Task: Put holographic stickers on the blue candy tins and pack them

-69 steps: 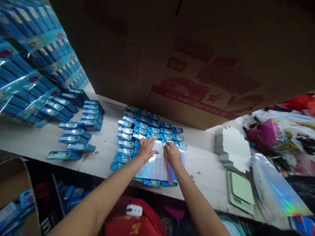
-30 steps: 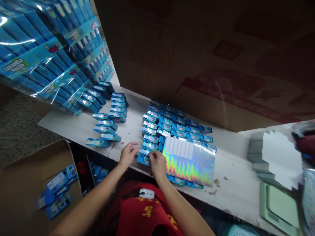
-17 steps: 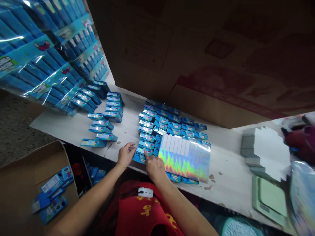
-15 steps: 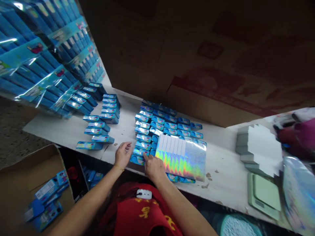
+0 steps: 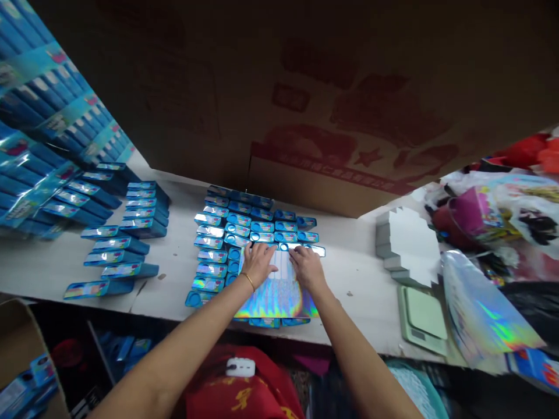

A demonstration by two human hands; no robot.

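Shiny holographic sheets point(image 5: 266, 305), fanned with pale strips at the upper part, lie over rows of small blue boxes point(image 5: 211, 242) on the table. My left hand point(image 5: 258, 263) rests on the sheets' upper left part, fingers stretched over the top edge and thumb apart. At the upper right, my right hand point(image 5: 308, 267) has its fingers bunched on the sheets' edge; its fingertips are partly hidden. Some boxes show round recesses in their tops. Those under the sheets are mostly covered.
More blue boxes point(image 5: 144, 216) stand at left, near wrapped display packs point(image 5: 65, 110). A big cardboard carton point(image 5: 271, 116) walls off the back. At right are grey-white cut card pieces point(image 5: 413, 244), a pale green scale point(image 5: 423, 319) and a holographic bag point(image 5: 484, 308). An open carton point(image 5: 41, 349) sits lower left.
Both hands have moved from the boxes at the left of the sheets onto the sheets' upper edge. The view has swung right, showing more of the cluttered right end.
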